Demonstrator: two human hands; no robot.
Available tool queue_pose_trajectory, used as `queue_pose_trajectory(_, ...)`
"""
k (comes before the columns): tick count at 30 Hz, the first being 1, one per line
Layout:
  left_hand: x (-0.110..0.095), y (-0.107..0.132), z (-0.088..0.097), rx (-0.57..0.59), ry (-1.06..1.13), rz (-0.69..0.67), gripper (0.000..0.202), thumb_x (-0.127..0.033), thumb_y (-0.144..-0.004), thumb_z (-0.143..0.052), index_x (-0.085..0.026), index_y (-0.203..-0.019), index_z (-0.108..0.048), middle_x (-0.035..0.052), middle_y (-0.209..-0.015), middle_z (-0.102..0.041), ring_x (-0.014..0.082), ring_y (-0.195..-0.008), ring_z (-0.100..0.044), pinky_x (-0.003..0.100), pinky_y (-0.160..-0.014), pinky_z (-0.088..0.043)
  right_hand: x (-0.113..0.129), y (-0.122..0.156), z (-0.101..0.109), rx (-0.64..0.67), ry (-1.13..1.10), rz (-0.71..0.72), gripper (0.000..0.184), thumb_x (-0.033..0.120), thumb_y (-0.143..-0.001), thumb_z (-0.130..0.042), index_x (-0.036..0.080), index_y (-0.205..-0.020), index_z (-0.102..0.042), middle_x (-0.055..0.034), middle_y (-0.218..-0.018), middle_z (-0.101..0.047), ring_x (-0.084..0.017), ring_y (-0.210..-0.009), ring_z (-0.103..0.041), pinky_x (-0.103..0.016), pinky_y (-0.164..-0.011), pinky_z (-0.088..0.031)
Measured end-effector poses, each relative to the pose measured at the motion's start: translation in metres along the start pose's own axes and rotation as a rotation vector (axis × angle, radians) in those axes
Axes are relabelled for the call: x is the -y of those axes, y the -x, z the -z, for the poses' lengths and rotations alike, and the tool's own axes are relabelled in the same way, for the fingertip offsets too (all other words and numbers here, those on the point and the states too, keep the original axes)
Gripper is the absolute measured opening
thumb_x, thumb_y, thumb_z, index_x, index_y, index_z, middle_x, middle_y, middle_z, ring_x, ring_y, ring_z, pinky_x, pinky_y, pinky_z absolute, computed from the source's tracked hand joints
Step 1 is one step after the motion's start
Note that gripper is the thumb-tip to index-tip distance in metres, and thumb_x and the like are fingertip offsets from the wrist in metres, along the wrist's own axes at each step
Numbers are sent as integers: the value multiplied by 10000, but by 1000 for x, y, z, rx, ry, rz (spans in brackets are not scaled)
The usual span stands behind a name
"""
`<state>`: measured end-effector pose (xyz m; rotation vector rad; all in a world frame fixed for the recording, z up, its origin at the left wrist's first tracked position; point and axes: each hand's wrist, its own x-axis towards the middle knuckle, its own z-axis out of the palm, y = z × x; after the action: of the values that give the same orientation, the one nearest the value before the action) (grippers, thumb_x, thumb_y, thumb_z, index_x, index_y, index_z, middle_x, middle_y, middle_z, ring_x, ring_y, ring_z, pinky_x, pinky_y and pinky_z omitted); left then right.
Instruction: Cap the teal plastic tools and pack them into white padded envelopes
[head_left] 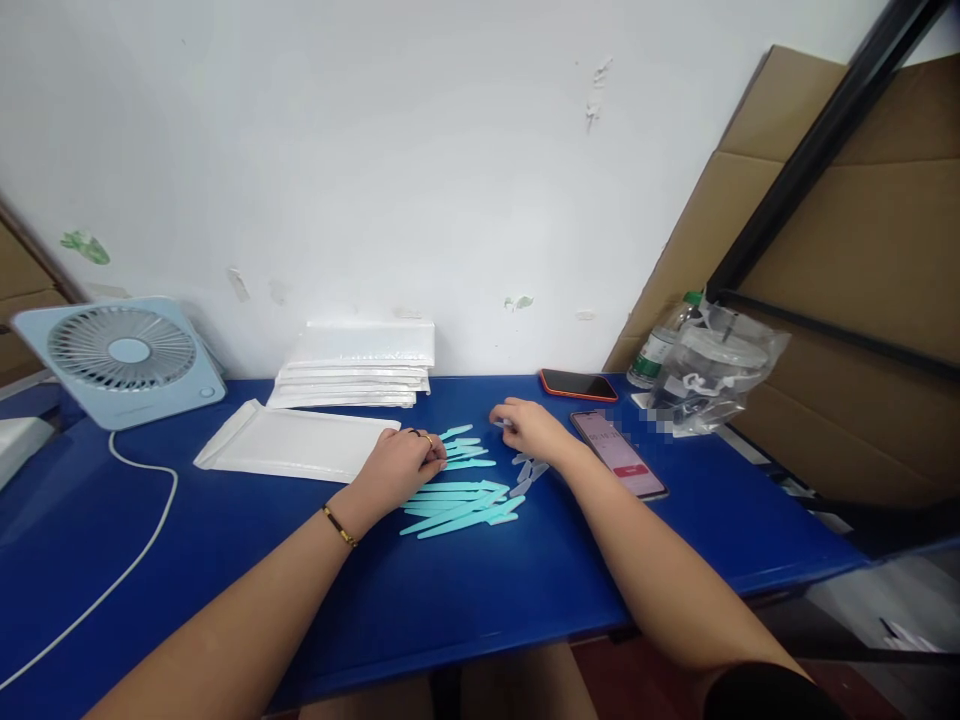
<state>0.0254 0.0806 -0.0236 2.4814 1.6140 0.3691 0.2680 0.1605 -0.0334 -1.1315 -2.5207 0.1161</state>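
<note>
Several turquoise eyebrow razors (465,508) lie in a loose fan on the blue table (360,620). My left hand (405,462) is closed at the upper group of razors, its thumb and fingers pinching the handle end of one; the fingers partly hide the grip. My right hand (531,428) is off to the right of the razors and pinches a small clear blade cap (501,423). Below that hand, several more clear caps (520,482) lie loose beside the razor heads.
A white padded mailer (292,442) lies left of my left hand, before a stack of mailers (352,365). A blue fan (127,350) stands far left, trailing a white cable (161,520). On the right are two phones (577,385) (626,460), a bottle (664,345) and a bagged cup (712,370).
</note>
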Motion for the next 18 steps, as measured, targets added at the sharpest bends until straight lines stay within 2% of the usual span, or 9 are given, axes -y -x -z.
queue_pose_trajectory(2,2,0,2,-31,5,38,188,-294,-852,-450,-232,-841,-627,20,-803,-658,200,-813,-558,333,-762,-333,-3,1,0,-81,-177,-66,223,97,-694,-513,203,-872,-595,-2,-743,-578,-118,-615,-553,-215,-579,-384)
queue_pose_trajectory(6,0,1,4,-178,-19,64,222,-288,-826,-497,-260,-1023,-595,39,-1053,-619,225,-987,-517,348,-829,-342,-9,1,-2,-156,-661,-284,101,242,-723,-566,192,-801,-527,24,-638,-564,-124,-562,-611,-196,-490,-423)
queue_pose_trajectory(8,-3,2,3,-146,-24,16,192,-344,-806,-537,-261,-955,-623,33,-1032,-618,228,-980,-514,353,-840,-342,-9,1,-1,-152,-789,-345,134,274,-703,-604,180,-749,-521,12,-618,-589,-121,-529,-610,-183,-443,-409)
queue_pose_trajectory(10,-5,3,1,-79,-25,-13,164,-371,-788,-562,-245,-848,-647,32,-924,-635,228,-931,-529,352,-820,-346,-6,2,2,-147,-870,-373,145,265,-682,-624,173,-713,-516,2,-610,-618,-108,-495,-594,-171,-411,-386)
queue_pose_trajectory(12,-7,3,-2,-45,-22,-1,158,-363,-784,-566,-229,-772,-650,37,-838,-641,231,-889,-541,346,-780,-355,-1,3,7,-121,-981,-389,133,231,-667,-618,170,-703,-506,-8,-625,-645,-106,-493,-598,-167,-405,-393)
queue_pose_trajectory(15,-7,2,-2,-33,22,43,204,-341,-800,-539,-209,-671,-627,40,-803,-652,219,-817,-558,332,-723,-368,6,7,15,18,-1132,-392,118,175,-632,-601,164,-689,-498,-21,-630,-669,-124,-508,-628,-172,-410,-421)
queue_pose_trajectory(18,-6,3,0,-48,84,82,215,-332,-808,-518,-206,-669,-624,37,-806,-663,209,-792,-568,323,-706,-377,10,11,21,115,-1171,-379,119,151,-609,-603,159,-654,-494,-17,-594,-670,-115,-463,-617,-159,-382,-403)
